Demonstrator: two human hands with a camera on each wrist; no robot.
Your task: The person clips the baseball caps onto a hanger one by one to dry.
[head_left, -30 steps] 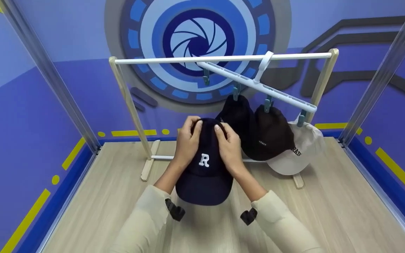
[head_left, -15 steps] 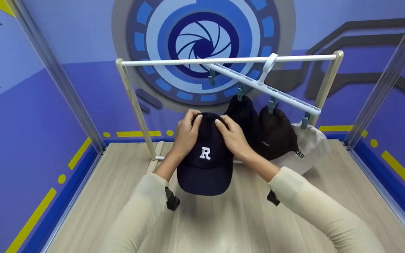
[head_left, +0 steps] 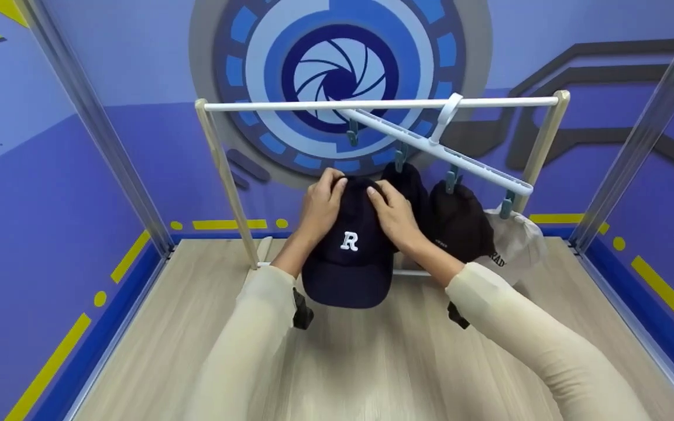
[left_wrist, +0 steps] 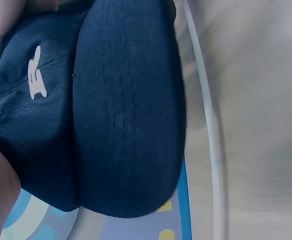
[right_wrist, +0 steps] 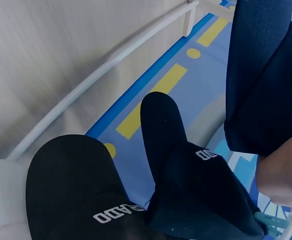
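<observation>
A navy baseball cap [head_left: 347, 280] with a white letter R hangs between both hands, brim down. My left hand [head_left: 320, 206] pinches the crown's top left, thumb in front. On the crown's right side, my right hand [head_left: 396, 217] grips the fabric the same way. Above the cap, the leftmost teal clip [head_left: 353, 135] of a white clip hanger [head_left: 477, 166] holds nothing. A dark cap [head_left: 408, 184], a blackish-brown cap [head_left: 460, 225] and a white cap [head_left: 521, 237] hang from the other clips. In the left wrist view the navy brim [left_wrist: 128, 110] fills the middle.
The hanger hooks over the white top rail [head_left: 278, 106] of a wooden-sided rack, slanting toward me at its right end. A lower rail [head_left: 410, 273] runs near the wooden tabletop [head_left: 366, 362]. Metal posts [head_left: 120, 140] and patterned walls surround the table.
Both hands have carried the navy cap up and away from me, closer to the rack and the leftmost clip. The hung caps keep their places on the hanger.
</observation>
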